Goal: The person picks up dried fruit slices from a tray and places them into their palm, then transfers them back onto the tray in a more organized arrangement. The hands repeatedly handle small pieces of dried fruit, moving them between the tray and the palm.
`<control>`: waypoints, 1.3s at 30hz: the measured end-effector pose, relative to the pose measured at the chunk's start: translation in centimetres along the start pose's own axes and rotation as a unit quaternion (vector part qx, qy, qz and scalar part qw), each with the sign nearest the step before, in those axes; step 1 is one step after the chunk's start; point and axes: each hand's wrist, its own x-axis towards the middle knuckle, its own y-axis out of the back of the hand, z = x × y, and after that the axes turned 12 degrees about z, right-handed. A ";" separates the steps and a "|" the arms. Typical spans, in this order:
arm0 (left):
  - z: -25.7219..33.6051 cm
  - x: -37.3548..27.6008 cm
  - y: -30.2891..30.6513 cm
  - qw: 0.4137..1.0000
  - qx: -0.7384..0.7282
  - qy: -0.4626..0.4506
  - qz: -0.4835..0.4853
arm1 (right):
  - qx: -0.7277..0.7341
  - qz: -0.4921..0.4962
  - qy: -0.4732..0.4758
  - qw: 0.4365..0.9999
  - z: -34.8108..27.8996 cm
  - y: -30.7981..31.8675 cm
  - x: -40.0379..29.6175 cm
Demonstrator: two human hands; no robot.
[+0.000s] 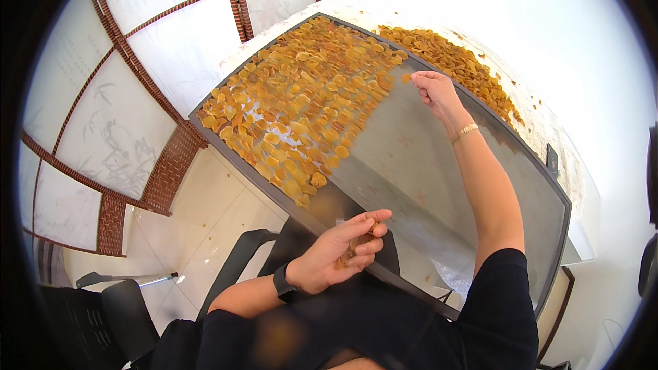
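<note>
A large mesh screen in a dark frame [558, 200] lies before me. Thin, dried amber-brown slices [308, 97] cover its left part in close rows. My right hand [434, 90] pinches one slice [406, 77] between thumb and fingertips, just right of the far rows and over bare mesh [411, 149]. Close to my body, my left hand [342, 252] is half curled around a small bunch of slices [357, 247], above the near edge of the frame. Its fingers partly hide the bunch, so the amount cannot be told.
A heap of loose slices [452, 61] lies beyond the frame on a patterned tablecloth [534, 123]. A folding screen with woven brown borders [172, 164] stands at the left. Black chairs [123, 313] are at the lower left on the tiled floor [226, 216]. A small dark object [552, 159] sits by the right edge.
</note>
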 end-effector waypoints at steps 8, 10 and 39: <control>1.2 0.0 0.1 0.999 0.035 0.006 -0.008 | -0.066 0.051 -0.032 0.996 1.2 -1.7 4.7; 1.3 0.1 0.3 0.999 0.029 0.009 -0.013 | -0.094 0.042 -0.039 0.994 1.2 -1.9 5.2; 1.0 0.8 1.0 0.996 -0.084 -0.024 0.011 | -0.111 0.027 0.126 0.985 1.5 -2.2 0.5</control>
